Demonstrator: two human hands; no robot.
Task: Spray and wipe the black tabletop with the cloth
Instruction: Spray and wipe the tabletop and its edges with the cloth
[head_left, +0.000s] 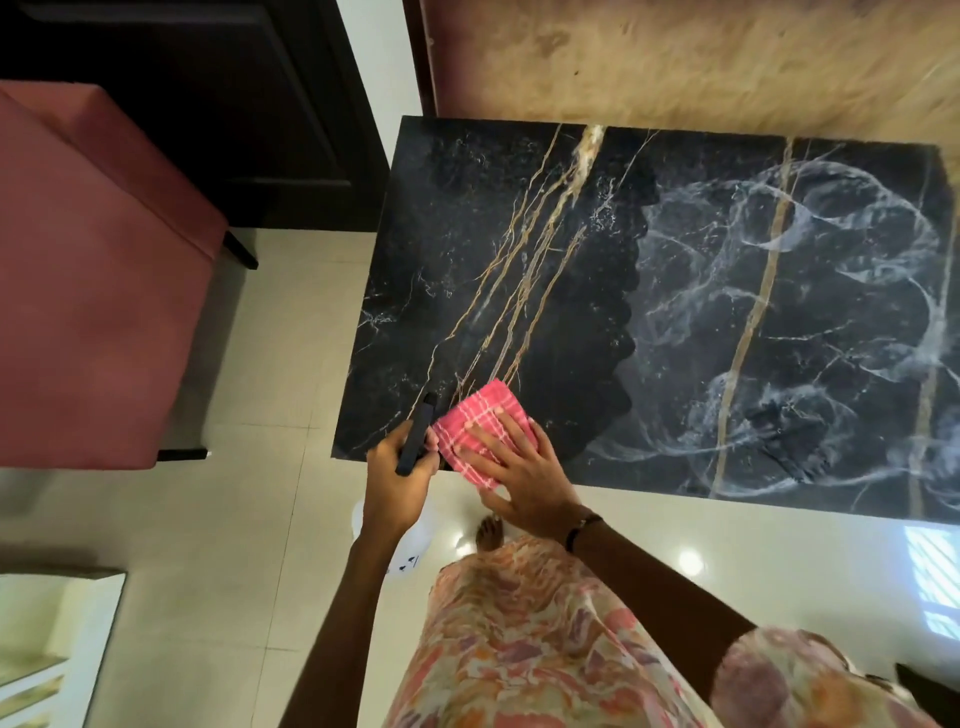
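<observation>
— What's underfoot?
— Glossy cream floor tiles (270, 364); a window's glare (932, 587) reflected near the right edge.
— And the furniture?
— A pink upholstered chair (93, 291) at left on dark legs; a dark wooden door (208, 93) behind it; a mottled tan wall panel (701, 57) beyond.

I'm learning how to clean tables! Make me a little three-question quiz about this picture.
1. True or false: the right hand lies flat on the pink checked cloth.
2. What does the left hand hold? A) a dark spray bottle head B) a sponge C) a cup
3. Fill in: the cloudy white smears cover the ____ side of the black marble tabletop as the picture shows it.

Key:
1. True, with fingers spread straight on the cloth near the table's near left corner.
2. A, the dark spray bottle head; the white bottle body shows below the hand.
3. Right; the left side looks dark and clear.
</observation>
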